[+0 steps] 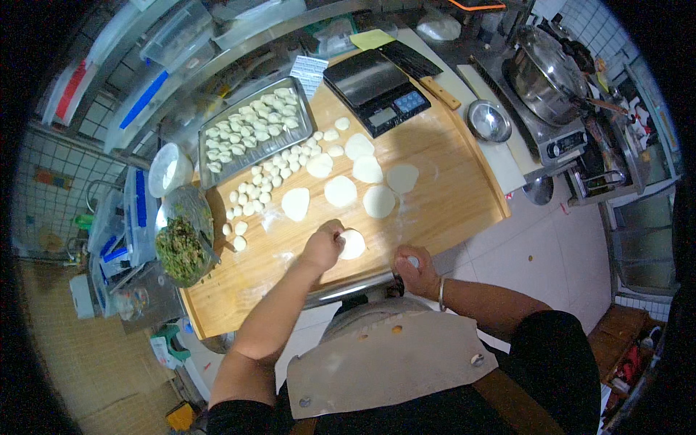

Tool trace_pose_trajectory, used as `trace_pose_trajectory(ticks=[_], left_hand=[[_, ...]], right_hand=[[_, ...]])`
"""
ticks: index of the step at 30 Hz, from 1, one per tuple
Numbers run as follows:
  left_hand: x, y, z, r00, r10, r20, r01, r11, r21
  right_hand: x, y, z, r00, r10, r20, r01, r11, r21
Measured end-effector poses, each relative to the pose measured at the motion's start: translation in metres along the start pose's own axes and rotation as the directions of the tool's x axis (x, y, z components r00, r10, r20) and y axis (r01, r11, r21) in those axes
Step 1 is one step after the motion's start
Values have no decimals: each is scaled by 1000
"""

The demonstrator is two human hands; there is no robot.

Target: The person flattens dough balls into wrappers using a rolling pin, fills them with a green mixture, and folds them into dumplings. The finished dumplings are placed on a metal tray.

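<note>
My left hand (324, 249) pinches the left edge of a round dough wrapper (353, 244) that lies near the front of the wooden board (457, 217). At the board's front edge, my right hand (418, 272) is closed in a fist around a rod-like tool (414, 261). Only its pale round end shows, and the rest is hidden. Beyond my hands lie several flattened dough wrappers (341, 191), some overlapping. Small dough pieces (277, 163) form a band at the left. Behind them, a metal tray (266, 153) carries rows of filled dumplings (255, 122).
A bowl of green filling (185, 250) stands at the board's left edge, with a white bowl (170, 169) behind. A digital scale (370, 81) and a cleaver (440, 91) lie at the back. On the right are a small metal bowl (489, 120) and a lidded pot (549, 81).
</note>
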State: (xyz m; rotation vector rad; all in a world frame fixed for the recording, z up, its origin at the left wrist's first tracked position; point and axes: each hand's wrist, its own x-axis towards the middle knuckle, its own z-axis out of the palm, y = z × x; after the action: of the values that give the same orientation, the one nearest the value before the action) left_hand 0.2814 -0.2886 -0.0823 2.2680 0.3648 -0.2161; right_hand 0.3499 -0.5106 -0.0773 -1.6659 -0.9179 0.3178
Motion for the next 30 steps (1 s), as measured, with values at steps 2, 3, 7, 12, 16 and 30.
trace_pose_trajectory(ticks=[2, 3, 7, 12, 16, 30], left_hand=[[-2, -9, -1, 983, 154, 100, -152, 988, -28], [2, -1, -3, 991, 65, 118, -72, 996, 55], [13, 24, -11, 989, -16, 148, -16, 977, 214], [6, -10, 13, 995, -92, -48, 81, 975, -208], [4, 8, -5, 991, -2, 131, 1, 1000, 3], [8, 6, -5, 984, -68, 162, 35, 980, 197]], right_hand=[[22, 15, 11, 908, -409, -93, 345, 856, -385], [53, -10, 11, 968, 242, -67, -233, 965, 118], [98, -12, 19, 989, 126, -77, -112, 979, 171], [6, 1, 2, 989, 138, 49, -146, 963, 229], [50, 17, 15, 959, 267, 90, -282, 893, 351], [79, -5, 14, 987, 160, -25, -151, 964, 221]])
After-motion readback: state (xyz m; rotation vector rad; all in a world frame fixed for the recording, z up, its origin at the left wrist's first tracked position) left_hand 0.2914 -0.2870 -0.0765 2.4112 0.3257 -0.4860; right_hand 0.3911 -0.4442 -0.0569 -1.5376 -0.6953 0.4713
